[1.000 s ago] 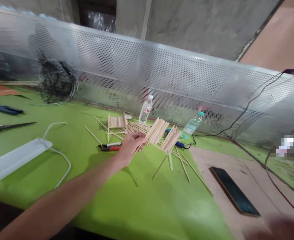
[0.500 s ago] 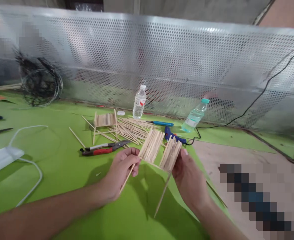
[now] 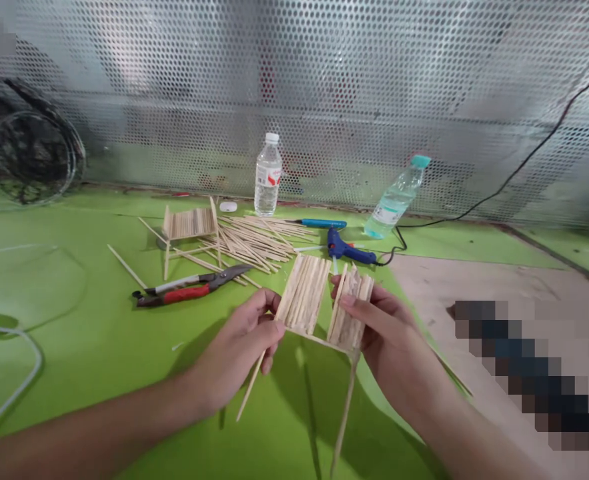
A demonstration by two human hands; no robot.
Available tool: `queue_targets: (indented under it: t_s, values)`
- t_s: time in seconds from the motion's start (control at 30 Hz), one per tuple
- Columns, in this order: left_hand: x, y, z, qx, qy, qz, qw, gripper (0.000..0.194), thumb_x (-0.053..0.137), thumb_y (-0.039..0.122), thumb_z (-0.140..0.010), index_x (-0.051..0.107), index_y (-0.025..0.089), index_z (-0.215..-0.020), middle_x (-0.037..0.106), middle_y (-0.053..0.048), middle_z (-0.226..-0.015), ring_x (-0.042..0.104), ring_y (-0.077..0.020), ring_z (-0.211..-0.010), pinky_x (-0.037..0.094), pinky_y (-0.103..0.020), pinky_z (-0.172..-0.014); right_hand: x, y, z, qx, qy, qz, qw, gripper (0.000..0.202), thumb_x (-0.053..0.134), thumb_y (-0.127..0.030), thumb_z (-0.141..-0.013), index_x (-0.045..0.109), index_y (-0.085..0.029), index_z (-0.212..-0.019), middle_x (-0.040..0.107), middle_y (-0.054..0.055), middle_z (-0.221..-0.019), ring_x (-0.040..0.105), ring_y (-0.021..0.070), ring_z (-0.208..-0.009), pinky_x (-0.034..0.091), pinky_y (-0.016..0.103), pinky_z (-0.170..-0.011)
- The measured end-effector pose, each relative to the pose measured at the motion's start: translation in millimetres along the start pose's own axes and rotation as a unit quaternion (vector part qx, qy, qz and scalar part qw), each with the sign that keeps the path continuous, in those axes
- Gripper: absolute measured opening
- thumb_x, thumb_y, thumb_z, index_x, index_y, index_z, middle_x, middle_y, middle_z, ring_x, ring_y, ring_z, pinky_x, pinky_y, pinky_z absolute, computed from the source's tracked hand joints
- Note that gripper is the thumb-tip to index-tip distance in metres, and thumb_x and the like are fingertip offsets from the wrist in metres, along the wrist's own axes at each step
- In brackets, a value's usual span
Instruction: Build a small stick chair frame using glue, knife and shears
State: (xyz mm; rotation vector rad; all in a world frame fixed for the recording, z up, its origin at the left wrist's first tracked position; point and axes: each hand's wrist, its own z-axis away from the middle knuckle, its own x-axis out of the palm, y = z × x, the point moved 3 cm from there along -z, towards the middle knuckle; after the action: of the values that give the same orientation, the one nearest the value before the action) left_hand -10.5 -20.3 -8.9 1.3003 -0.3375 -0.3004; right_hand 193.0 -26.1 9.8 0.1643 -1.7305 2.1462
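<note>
Between my hands is a small wooden stick frame, built of thin sticks laid side by side in two groups with a gap between them. Two longer sticks stick out from it toward me. My left hand pinches its left corner, with thumb and fingers closed. Around the right-hand group my right hand is closed, its thumb lying across the sticks. Beyond them a similar stick piece stands on legs on the green surface, beside a loose pile of sticks.
Red-and-white-handled pruning shears lie left of the pile. A blue glue gun, a blue-handled tool, a clear bottle and a tilted green-capped bottle are further back. Behind runs a perforated metal panel.
My right thumb has moved from the frame's outer edge onto its right-hand sticks. The frame is slightly turned, and the view has tipped downward.
</note>
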Motion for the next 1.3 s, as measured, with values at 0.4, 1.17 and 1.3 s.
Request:
queue_targets:
  t_s: [0.4,1.17,1.3]
  values:
    - [-1.0,9.3,-1.8,0.027,0.018,-0.018,0.999,0.031,0.062,0.052,-0.100,0.065,0.026,-0.117,0.067,-0.001,-0.111,0.062,-0.0184,-0.102,0.052,-0.033,-0.092,9.6,-2.2,5.0,-0.030,-0.099,0.013,0.995,0.036,0.093,-0.030,-0.072,0.083,-0.028,-0.107,0.082,0.004,-0.109,0.074,0.0262,-0.104,0.053,0.040,-0.099]
    - [-4.1,6.8,-1.3,-0.003,0.018,-0.009,1.000,0.035,0.068,0.041,-0.098,0.065,0.025,-0.129,0.071,-0.003,-0.129,0.067,-0.0216,-0.110,0.051,-0.042,-0.104,8.0,8.0,7.1,0.046,-0.105,0.036,0.993,0.038,0.090,-0.036,-0.076,0.082,-0.028,-0.112,0.081,0.005,-0.109,0.072,0.0253,-0.106,0.049,0.040,-0.098]
    - [-3.7,8.7,-1.8,0.002,0.017,-0.013,1.000,0.032,0.067,0.038,-0.098,0.067,0.025,-0.127,0.071,-0.002,-0.127,0.067,-0.0208,-0.110,0.051,-0.041,-0.103,8.3,8.5,6.0,0.033,-0.110,0.039,0.993,0.035,0.089,-0.035,-0.076,0.082,-0.027,-0.110,0.081,0.005,-0.109,0.071,0.0257,-0.108,0.048,0.040,-0.102]
